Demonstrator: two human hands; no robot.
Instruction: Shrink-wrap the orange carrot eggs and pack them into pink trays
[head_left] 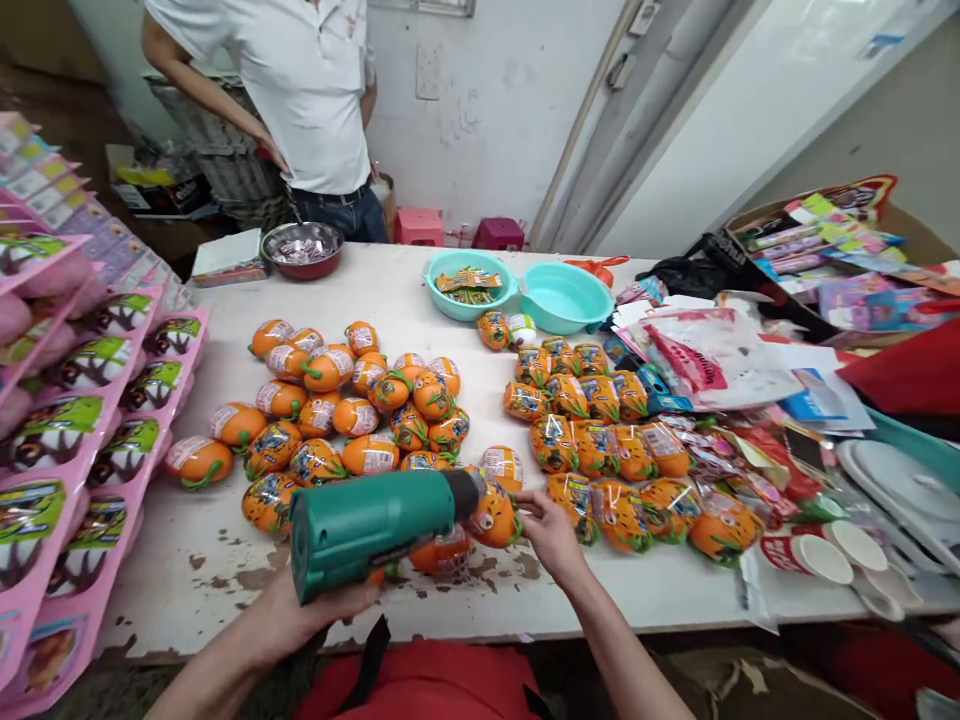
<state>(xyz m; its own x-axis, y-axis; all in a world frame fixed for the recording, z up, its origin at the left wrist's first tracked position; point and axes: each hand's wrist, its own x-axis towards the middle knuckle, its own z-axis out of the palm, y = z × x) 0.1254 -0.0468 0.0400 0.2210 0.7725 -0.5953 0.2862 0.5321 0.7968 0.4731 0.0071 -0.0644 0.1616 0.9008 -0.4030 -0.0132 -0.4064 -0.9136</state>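
Note:
My left hand (319, 605) is wrapped round a green heat gun (375, 520), its handle mostly hidden under the body. The gun's dark nozzle points right, at an orange egg-shaped toy (493, 515) with printed shrink film and green strings at one end. My right hand (553, 538) pinches that toy at its stringed end, just off the nozzle. Below the nozzle lies another orange toy egg (441, 552), and a further one (501, 466) sits behind the held toy. A loose pile of orange toy eggs (319, 413) spreads to the left; wrapped ones stand in rows (600, 450) at the right.
Pink trays of toys (150, 400) stack up at the left. Teal bowls (566, 298), one with small packets, and a metal bowl (302, 248) stand at the back. Paper cups (814, 556) and bags (712, 350) crowd the right. A person in a white shirt (300, 95) stands opposite.

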